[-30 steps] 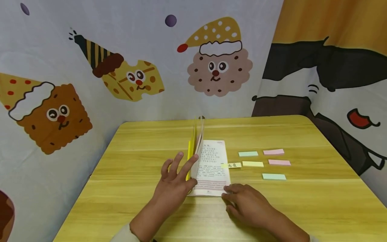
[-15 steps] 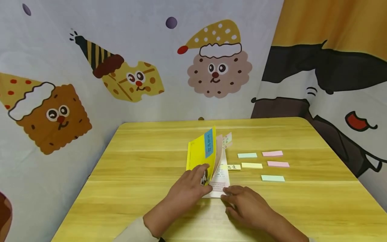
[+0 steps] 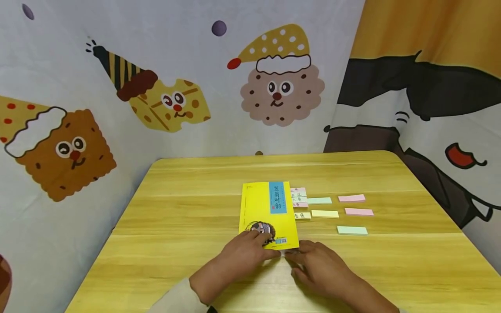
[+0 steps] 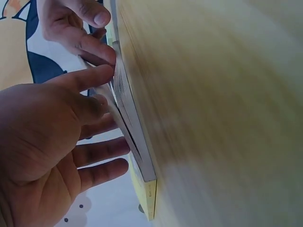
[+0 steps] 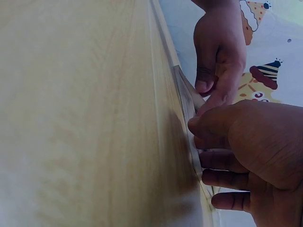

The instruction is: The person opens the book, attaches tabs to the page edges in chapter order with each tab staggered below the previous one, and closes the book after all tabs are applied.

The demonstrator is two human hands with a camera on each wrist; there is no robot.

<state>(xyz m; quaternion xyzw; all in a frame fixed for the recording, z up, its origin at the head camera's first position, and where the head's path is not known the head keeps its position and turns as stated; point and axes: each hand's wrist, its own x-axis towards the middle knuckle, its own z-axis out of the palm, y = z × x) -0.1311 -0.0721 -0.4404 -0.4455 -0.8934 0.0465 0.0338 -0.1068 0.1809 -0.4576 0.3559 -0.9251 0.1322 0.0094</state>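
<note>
A yellow book (image 3: pixel 266 208) with a blue title panel and a small drawn figure lies on the table, its front cover turned over the pages. At its lower edge my left hand (image 3: pixel 243 253) grips the cover, fingers on top and thumb at the edge. In the left wrist view the cover (image 4: pixel 113 101) stands slightly off the page block (image 4: pixel 132 118). My right hand (image 3: pixel 322 263) holds the lower right corner, thumb against the bottom edge; its fingertips are partly hidden by the cover. Handwritten pink, green and white tabs (image 3: pixel 299 198) and a yellow tab (image 3: pixel 302 215) stick out from the right side.
Right of the book lie sticky-note pads: green (image 3: pixel 320 201), yellow (image 3: pixel 325 214), two pink, an upper pink pad (image 3: pixel 351 198) and a lower pink pad (image 3: pixel 359 211), and another green pad (image 3: pixel 352 231). A cartoon-printed cloth (image 3: pixel 227 139) hangs behind the wooden table (image 3: pixel 188 195).
The cover and the pages lifted with it have swung from upright at the left over to the right and down, carried by my left hand. My right hand has stayed at the corner.
</note>
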